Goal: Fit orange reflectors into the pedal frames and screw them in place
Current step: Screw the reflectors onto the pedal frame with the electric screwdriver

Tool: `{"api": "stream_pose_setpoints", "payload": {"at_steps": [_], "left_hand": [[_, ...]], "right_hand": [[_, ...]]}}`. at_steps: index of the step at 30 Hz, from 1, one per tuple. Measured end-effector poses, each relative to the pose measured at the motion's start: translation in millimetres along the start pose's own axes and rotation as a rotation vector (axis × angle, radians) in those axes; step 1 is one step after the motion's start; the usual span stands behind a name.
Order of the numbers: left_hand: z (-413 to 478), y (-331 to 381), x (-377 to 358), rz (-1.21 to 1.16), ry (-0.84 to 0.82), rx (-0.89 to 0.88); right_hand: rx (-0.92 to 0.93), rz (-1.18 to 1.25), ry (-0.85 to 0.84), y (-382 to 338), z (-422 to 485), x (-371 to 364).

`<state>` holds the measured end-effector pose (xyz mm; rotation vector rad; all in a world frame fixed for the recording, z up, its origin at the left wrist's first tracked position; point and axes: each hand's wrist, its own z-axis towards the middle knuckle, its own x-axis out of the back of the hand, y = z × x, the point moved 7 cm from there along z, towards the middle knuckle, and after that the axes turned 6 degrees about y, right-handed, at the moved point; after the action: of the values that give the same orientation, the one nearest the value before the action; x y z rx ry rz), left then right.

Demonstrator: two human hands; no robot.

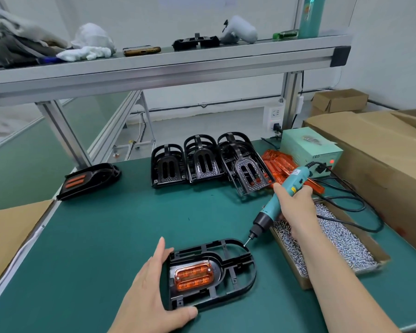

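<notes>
An orange reflector [193, 276] is seated in the pedal frame [250, 277] steadied on the bench [106, 236] by the flat, uncurled left grip [151, 292], an electric screwdriver [270, 210] is clasped in the right grip [296, 210] just beside that frame, and screwing, like the empty frames [202, 162] beyond it, is judged outstanding.

Two pedal frames carry an orange reflector each: one near [226, 263], one far left [91, 179]. Three stacks of empty frames stand far in the middle [202, 162], and the number in each stack cannot be told. To the right are one screwdriver [271, 207], one power box [308, 150], one pile of loose reflectors [276, 162] and one tray [288, 258] of screws [346, 243], too many to count.
</notes>
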<state>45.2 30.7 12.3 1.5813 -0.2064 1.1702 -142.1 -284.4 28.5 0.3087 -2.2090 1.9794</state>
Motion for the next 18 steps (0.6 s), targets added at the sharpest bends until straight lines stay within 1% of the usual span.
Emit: {"api": "stream_pose_setpoints", "payload": {"at_steps": [9,13,15,18], "left_hand": [[-0.9,3.3,-3.3,0.043,-0.02,-0.014],[2.8,4.0,-7.7,0.079,-0.047,-0.023],[5.8,5.8,-8.5,0.078,-0.061,-0.048],[10.1,4.6,-2.7,0.046,-0.047,-0.059]], "right_hand": [[0.216,-0.377,0.018,-10.0,-16.1,14.1],[0.282,-0.516,-0.065,-10.7,-32.7,10.9],[0.329,-0.551,-0.076,-9.3,-42.1,6.0],[0.345,-0.546,-0.018,-7.8,-44.7,6.5]]}}
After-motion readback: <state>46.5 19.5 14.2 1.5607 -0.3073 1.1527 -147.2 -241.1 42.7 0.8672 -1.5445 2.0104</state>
